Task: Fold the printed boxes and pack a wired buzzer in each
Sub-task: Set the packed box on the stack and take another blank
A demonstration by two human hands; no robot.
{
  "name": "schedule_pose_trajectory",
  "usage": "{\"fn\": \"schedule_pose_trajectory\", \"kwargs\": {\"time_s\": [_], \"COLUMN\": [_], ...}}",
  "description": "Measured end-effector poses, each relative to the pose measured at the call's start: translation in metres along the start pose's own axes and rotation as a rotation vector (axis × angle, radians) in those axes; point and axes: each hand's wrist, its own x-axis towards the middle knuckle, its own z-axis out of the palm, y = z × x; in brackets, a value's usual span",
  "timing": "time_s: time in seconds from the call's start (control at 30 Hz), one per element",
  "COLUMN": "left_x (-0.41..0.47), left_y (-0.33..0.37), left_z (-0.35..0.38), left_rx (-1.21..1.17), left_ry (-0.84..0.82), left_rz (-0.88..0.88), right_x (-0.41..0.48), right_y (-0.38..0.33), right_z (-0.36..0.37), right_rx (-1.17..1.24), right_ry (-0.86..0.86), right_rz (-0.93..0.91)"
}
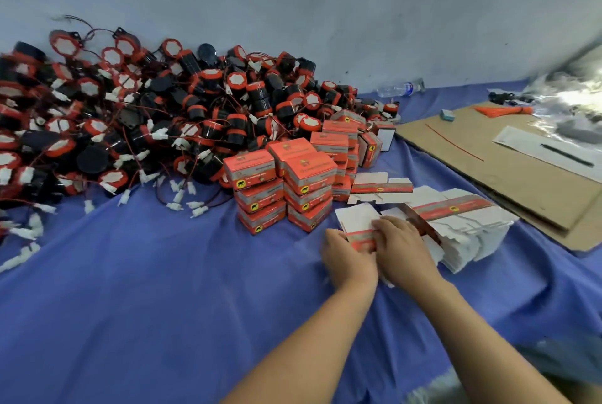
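Both hands meet over one flat printed box blank (358,234), white with a red band. My left hand (347,258) grips its near left edge and my right hand (404,248) presses on its right side. To the right lies a stack of flat blanks (472,231). Behind the hands stand folded red boxes (283,188), stacked three high. A big heap of black and red wired buzzers (130,116) with white plugs fills the left and back of the blue cloth (146,289).
A loose flat blank (381,187) lies behind the stack. A cardboard sheet (488,169) at the right carries a pen, paper and orange ties. A water bottle (400,88) lies by the wall. Shiny plastic bags sit at the far right.
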Motion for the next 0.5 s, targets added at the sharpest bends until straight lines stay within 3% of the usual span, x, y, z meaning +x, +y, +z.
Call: {"fn": "schedule_pose_trajectory", "kwargs": {"time_s": [0.17,0.27,0.4,0.5], "left_x": [-0.001,-0.007,-0.029,-0.049], "left_y": [-0.005,-0.005,-0.004,-0.009], "left_z": [-0.005,-0.022,-0.075,-0.128], "left_rx": [-0.321,-0.525,-0.548,-0.445], "left_ry": [0.003,-0.031,-0.075,-0.076], "left_rz": [-0.135,-0.11,0.155,0.416], "right_x": [-0.002,-0.009,-0.032,-0.062], "right_y": [-0.003,-0.017,-0.06,-0.11], "right_z": [-0.002,-0.016,-0.042,-0.056], "right_rx": [0.105,0.189,0.484,0.728], "right_ry": [0.072,0.134,0.177,0.188], "right_rz": [0.034,0.081,0.194,0.175]}}
